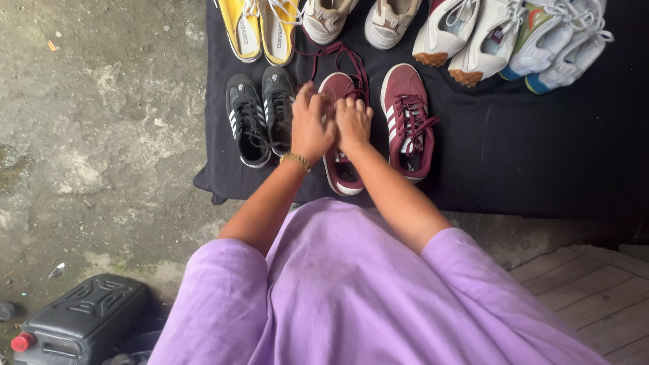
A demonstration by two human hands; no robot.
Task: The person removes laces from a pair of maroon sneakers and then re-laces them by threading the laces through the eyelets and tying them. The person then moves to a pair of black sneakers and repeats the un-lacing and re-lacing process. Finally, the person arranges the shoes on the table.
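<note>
Maroon shoe (340, 169) lies on the black cloth (514, 155), between the black pair (260, 115) and its laced twin (407, 122). Left hand (310, 125) curled, fingers pinching its maroon lace (345, 57); right hand (353, 123) curled beside it, knuckles touching, gripping the lace too.

I see rough, stained concrete floor (88, 135), black cloth (541, 149) spread over it, weathered wooden planks (595, 297) lower right, black plastic jerrycan (84, 318) with red cap (21, 341) lower left, flat daylight, soft shadows
</note>
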